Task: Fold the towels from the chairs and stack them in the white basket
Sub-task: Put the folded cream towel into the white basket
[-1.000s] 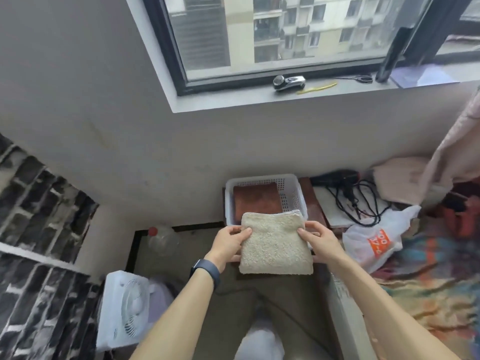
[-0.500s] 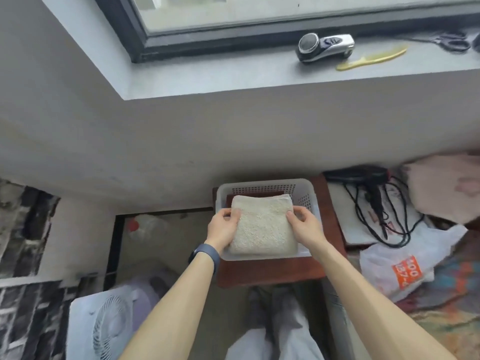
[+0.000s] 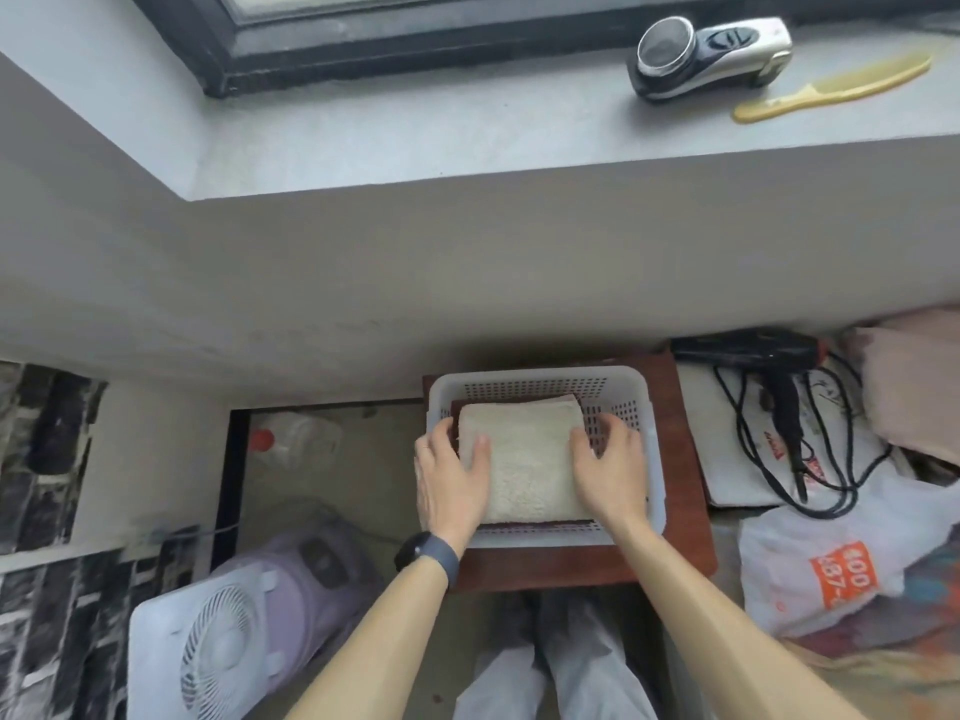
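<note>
Cream terry cloth is seen in the middle: a folded cream towel (image 3: pixel 524 459) lies flat inside the white basket (image 3: pixel 655 459), on top of a folded brown towel (image 3: pixel 540 524), of which only dark edges are shown. The basket is placed on a red-brown wooden counter (image 3: pixel 685 511) under the window sill (image 3: pixel 467 132). The left grip (image 3: pixel 452 485) is laid at the left edge of the cream towel, wide, with the thumb resting on the cloth and the fingers stretched along its side. The right grip (image 3: pixel 613 470) is placed at the right edge, also wide and relaxed. Its thumb touches the cloth and its fingers are loosely bent over the gap beside the basket wall. A black hair dryer (image 3: pixel 753 350) with its cable is laid to the right of the counter, near a white plastic bag (image 3: pixel 831 579). A shaver (image 3: pixel 706 54) and a yellow comb (image 3: pixel 831 88) are found on the sill.
</note>
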Available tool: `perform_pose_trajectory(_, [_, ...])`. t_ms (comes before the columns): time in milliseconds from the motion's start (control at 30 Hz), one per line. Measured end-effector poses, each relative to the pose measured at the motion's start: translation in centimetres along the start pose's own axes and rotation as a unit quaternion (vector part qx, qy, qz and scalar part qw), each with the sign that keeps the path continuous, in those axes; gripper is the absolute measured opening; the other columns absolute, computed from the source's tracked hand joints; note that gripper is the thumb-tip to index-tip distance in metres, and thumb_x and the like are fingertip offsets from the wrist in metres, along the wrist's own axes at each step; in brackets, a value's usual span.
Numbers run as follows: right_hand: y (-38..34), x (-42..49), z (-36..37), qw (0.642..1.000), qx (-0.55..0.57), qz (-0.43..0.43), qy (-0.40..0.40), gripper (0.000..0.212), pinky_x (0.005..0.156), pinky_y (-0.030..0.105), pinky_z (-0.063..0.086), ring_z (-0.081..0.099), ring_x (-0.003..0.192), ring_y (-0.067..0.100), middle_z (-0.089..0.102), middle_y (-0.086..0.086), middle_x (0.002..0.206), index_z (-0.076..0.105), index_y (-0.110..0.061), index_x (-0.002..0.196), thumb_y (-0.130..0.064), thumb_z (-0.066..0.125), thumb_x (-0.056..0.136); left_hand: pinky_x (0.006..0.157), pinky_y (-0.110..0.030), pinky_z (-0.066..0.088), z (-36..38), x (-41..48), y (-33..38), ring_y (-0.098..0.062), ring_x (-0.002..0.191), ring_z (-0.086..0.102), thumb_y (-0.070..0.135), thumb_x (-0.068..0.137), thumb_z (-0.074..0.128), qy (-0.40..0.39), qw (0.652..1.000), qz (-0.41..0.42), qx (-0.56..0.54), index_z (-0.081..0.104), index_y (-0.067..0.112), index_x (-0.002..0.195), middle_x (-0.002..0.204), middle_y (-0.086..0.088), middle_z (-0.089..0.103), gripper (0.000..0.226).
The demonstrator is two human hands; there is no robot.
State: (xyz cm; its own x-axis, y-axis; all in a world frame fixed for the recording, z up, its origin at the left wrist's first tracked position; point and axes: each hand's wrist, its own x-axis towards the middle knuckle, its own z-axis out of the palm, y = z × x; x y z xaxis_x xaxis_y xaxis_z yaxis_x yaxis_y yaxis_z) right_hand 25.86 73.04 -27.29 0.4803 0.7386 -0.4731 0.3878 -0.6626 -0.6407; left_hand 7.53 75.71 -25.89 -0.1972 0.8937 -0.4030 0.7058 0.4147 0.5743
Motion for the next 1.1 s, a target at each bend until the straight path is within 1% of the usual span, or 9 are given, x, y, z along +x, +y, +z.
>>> perform_pose_trajectory(67, [-0.1, -1.2, 0.6, 0.984, -0.090, -0.130, 0.086, 0.051, 0.111, 0.041, 0.037, 0.043, 0.135, 0.025, 0.048, 0.006, 0.145, 0.051, -0.015, 0.140, -0.040, 0.052, 0.095, 0.105, -0.037, 0.039, 0.7, -1.0, -0.3, -0.024, 0.131, 0.044, 0.047, 0.094, 0.052, 0.051, 0.984, 0.140, 0.100, 0.045, 0.016, 0.143, 0.144, -0.006, 0.045, 0.058])
perform_pose_trajectory(167, [0.5, -1.5, 2.6, 0.934, -0.230, -0.270, 0.035, 0.058, 0.120, 0.043, 0.026, 0.025, 0.150, 0.022, 0.031, 0.005, 0.162, 0.040, -0.017, 0.151, -0.042, 0.045, 0.099, 0.120, -0.044, 0.024, 2.1, -0.3, -0.9, -0.019, 0.149, 0.022, 0.048, 0.096, 0.043, -0.005, 0.949, 0.249, 0.193, 0.036, 0.021, 0.152, 0.161, -0.001, 0.028, 0.062])
perform_pose_trajectory(233, [1.2, -0.7, 3.9, 0.922, -0.284, -0.263, -0.022, 0.063, 0.124, 0.046, 0.009, 0.002, 0.155, 0.017, 0.010, 0.001, 0.168, 0.021, -0.021, 0.159, -0.047, 0.032, 0.103, 0.123, -0.048, 0.016, 2.9, 1.0, -1.4, -0.017, 0.152, 0.013, 0.049, 0.098, 0.037, -0.043, 0.938, 0.250, 0.237, 0.027, 0.025, 0.156, 0.164, 0.001, 0.020, 0.063])
perform_pose_trajectory(333, [1.9, 0.2, 5.0, 0.920, -0.300, -0.246, -0.049, 0.064, 0.124, 0.050, 0.002, -0.010, 0.154, 0.014, -0.001, -0.003, 0.169, 0.008, -0.023, 0.161, -0.048, 0.023, 0.104, 0.123, -0.046, 0.002, 3.6, 2.3, -2.5, -0.014, 0.153, 0.004, 0.050, 0.099, 0.033, -0.063, 0.931, 0.238, 0.270, 0.015, 0.030, 0.158, 0.166, 0.004, 0.012, 0.065])
perform_pose_trajectory(433, [2.5, 0.6, 5.6, 0.922, -0.296, -0.242, -0.057, 0.064, 0.124, 0.051, 0.002, -0.011, 0.154, 0.012, -0.001, -0.005, 0.169, 0.007, -0.025, 0.161, -0.047, 0.025, 0.104, 0.122, -0.048, 0.000, 4.8, 2.8, -3.6, -0.012, 0.153, 0.001, 0.050, 0.099, 0.035, -0.050, 0.929, 0.233, 0.283, 0.014, 0.030, 0.158, 0.166, 0.005, 0.012, 0.065])
perform_pose_trajectory(600, [2.5, 2.2, 6.6, 0.923, -0.297, -0.238, -0.063, 0.061, 0.123, 0.056, 0.011, -0.004, 0.155, 0.013, 0.011, -0.003, 0.168, 0.016, -0.024, 0.160, -0.045, 0.027, 0.103, 0.122, -0.053, 0.005, 6.1, 3.8, -4.0, -0.016, 0.152, 0.014, 0.049, 0.097, 0.038, -0.018, 0.927, 0.226, 0.300, 0.023, 0.028, 0.157, 0.164, 0.002, 0.023, 0.065])
perform_pose_trajectory(733, [3.2, 2.4, 7.0, 0.922, -0.292, -0.246, -0.057, 0.061, 0.123, 0.056, 0.011, -0.001, 0.155, 0.014, 0.013, -0.002, 0.168, 0.019, -0.023, 0.160, -0.044, 0.029, 0.103, 0.122, -0.054, -0.002, 6.7, 3.9, -4.2, -0.018, 0.153, 0.013, 0.048, 0.096, 0.037, -0.021, 0.924, 0.224, 0.309, 0.022, 0.026, 0.157, 0.164, 0.001, 0.020, 0.066])
perform_pose_trajectory(1000, [2.6, 2.3, 6.3, 0.909, -0.326, -0.238, -0.104, 0.062, 0.123, 0.058, 0.002, -0.015, 0.154, 0.014, -0.005, -0.004, 0.169, 0.004, -0.025, 0.161, -0.046, 0.018, 0.105, 0.121, -0.053, 0.001, 6.0, 3.5, -2.7, -0.018, 0.152, 0.014, 0.051, 0.097, 0.029, -0.054, 0.928, 0.194, 0.313, 0.012, 0.028, 0.157, 0.165, 0.002, 0.019, 0.066])
perform_pose_trajectory(1100, [1.6, 2.0, 5.2, 0.899, -0.345, -0.238, -0.128, 0.062, 0.122, 0.058, -0.003, -0.017, 0.153, 0.016, -0.007, -0.003, 0.169, 0.001, -0.024, 0.161, -0.047, 0.014, 0.105, 0.121, -0.052, 0.000, 4.6, 2.8, -1.6, -0.017, 0.153, 0.007, 0.051, 0.099, 0.025, -0.078, 0.926, 0.185, 0.320, 0.009, 0.030, 0.157, 0.166, 0.004, 0.009, 0.064])
